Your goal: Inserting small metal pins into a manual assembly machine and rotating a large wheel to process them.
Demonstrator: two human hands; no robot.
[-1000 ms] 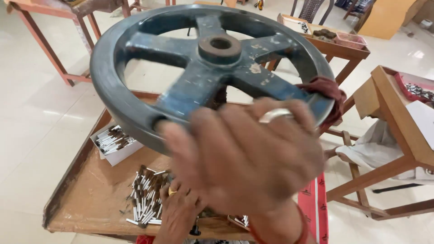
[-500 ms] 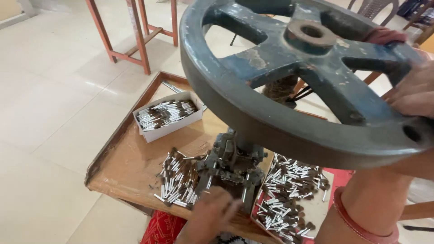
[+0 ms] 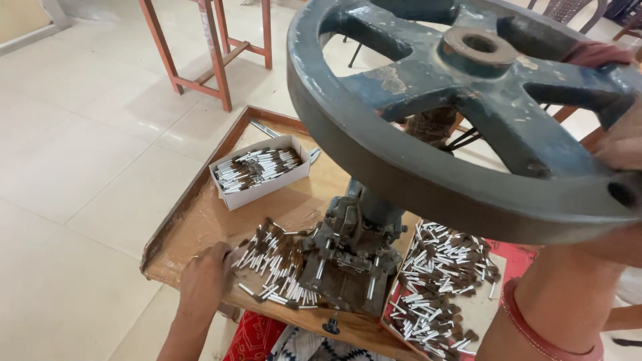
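Note:
A big grey-blue cast-iron handwheel (image 3: 401, 160) fills the upper right, on top of a small metal press (image 3: 348, 261) that stands on a wooden tray table (image 3: 200, 214). My right hand (image 3: 622, 144) grips the wheel's rim at the right edge; its forearm carries a red bangle. My left hand (image 3: 207, 281) rests at the table's front edge, fingers bunched against a loose pile of small white-and-brown pieces (image 3: 277, 264) left of the press. Whether it holds a piece is hidden.
A white cardboard box (image 3: 257, 170) of similar pieces sits at the back left of the table. A second heap of pieces (image 3: 441, 274) lies right of the press. A red cloth (image 3: 595, 53) hangs on the wheel. A red-legged table (image 3: 214, 53) stands on the tiled floor.
The wheel has turned and my right hand went from the middle of the view to the rim at the right. My left hand has shifted left, to the pile's edge.

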